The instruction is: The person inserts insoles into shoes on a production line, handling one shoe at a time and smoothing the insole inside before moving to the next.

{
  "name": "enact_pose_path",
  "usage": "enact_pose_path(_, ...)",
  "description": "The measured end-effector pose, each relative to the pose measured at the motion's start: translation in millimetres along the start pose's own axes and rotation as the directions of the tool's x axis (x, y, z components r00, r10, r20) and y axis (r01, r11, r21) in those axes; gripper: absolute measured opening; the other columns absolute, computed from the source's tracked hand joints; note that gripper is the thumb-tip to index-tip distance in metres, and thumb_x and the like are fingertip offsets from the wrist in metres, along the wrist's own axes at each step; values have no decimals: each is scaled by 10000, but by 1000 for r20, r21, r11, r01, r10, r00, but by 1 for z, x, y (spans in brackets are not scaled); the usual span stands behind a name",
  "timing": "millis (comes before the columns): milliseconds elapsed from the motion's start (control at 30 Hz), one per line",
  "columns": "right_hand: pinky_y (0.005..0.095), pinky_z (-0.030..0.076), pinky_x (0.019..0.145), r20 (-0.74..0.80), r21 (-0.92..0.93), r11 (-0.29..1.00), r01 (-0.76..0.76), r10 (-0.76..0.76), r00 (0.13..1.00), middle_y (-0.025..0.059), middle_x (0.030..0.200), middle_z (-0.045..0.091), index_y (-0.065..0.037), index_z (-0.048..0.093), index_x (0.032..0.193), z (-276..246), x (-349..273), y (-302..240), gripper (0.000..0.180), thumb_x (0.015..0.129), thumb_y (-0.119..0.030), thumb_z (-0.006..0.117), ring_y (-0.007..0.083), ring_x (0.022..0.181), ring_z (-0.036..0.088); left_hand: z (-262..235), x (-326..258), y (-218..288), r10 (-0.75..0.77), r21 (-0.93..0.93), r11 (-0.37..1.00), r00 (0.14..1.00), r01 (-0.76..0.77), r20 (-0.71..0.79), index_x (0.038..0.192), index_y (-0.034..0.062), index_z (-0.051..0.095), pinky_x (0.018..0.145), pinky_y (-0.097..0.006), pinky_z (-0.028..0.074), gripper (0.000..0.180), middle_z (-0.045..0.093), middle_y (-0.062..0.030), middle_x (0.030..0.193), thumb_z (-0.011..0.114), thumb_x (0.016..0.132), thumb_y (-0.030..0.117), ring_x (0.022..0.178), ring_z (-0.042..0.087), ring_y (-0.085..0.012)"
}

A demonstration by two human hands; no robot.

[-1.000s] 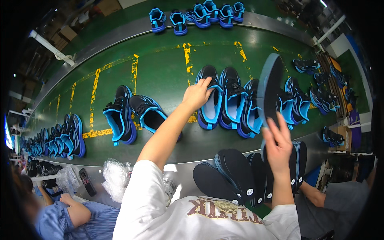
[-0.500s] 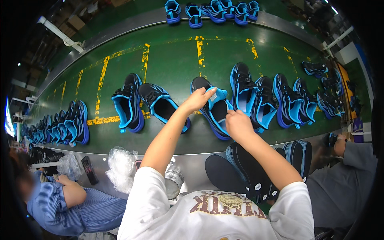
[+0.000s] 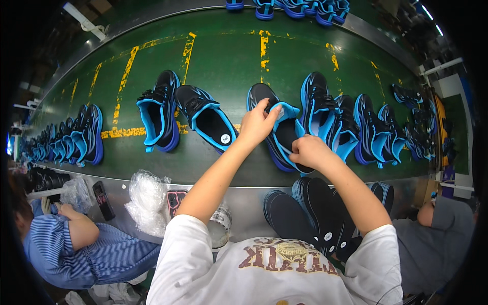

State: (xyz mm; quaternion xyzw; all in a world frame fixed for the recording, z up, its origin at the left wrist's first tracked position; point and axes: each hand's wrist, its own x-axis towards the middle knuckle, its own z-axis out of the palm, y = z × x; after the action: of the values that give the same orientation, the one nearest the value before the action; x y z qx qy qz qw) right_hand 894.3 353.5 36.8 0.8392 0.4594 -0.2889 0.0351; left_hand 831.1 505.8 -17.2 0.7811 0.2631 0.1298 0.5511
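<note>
Sneaker (image 3: 282,133), black with bright blue lining and sole: lies on the green conveyor belt (image 3: 223,56), heel end toward the person, at the belt's near edge. Left hand (image 3: 257,122) pinches the blue collar at the sneaker's opening, fingers closed on the fabric. Right hand (image 3: 308,151) rests on the heel end of the same sneaker, fingers curled down into or over the opening; whether it grips anything inside cannot be told.

Left of the sneaker: a pair of matching sneakers (image 3: 185,118), openings up, one with a round white sticker on its insole. Right of the sneaker: a row of matching sneakers (image 3: 351,127), close together, running toward the belt's right end.

Below the sneaker, against the belt's metal edge: a stack of dark insoles (image 3: 310,208) with small white stickers. Left of the insoles: a roll of clear tape (image 3: 219,227), a phone (image 3: 174,202), crumpled clear plastic (image 3: 145,201).
</note>
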Motion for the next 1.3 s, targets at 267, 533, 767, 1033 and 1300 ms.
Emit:
enact_pose_path(267,373,458,758,-234,-111,982,150,-172,957,191,901,550,-6,625,753,47,42,5,164,728,-82,482,301,872,538,1,9,-4,-7,-51,999,997,11,75,638,27,434,439,-272,286,380,361,1,509,520,852,329,497,326,-65)
enact_pose_path(533,329,438,750,-67,-375,912,163,-202,977,142,990,531,-45,639,825,52,43,8,190,760,-126,479,268,917,510,-3,4,-4,21,16,1000,997,-22,81,678,21,448,460,-280,312,354,385,-24,520,501,864,317,507,347,-86)
enact_pose_path(767,311,404,762,334,-550,775,313,-140,932,120,996,558,-75,654,880,47,58,4,232,788,-149,454,242,932,503,-3,8,-6,-22,-21,999,991,25,129,732,2,462,525,-308,362,345,469,-93,595,495,862,320,549,409,-172)
enact_pose_path(1033,363,324,956,296,-206,961,182,-116,948,170,1196,481,23,468,1163,21,66,-5,417,756,-62,484,305,1104,438,39,-11,-5,106,12,994,946,-108,-307,1082,-44,470,724,-431,432,416,523,-233,921,484,856,304,853,523,-405)
enact_pose_path(1300,394,313,953,-177,-108,987,120,-138,974,185,1126,505,-6,528,1068,57,110,-1,324,764,-104,473,315,1067,455,51,-17,-10,382,135,924,877,-358,-290,1067,-36,485,577,-365,445,310,511,-179,826,550,825,147,688,532,-349)
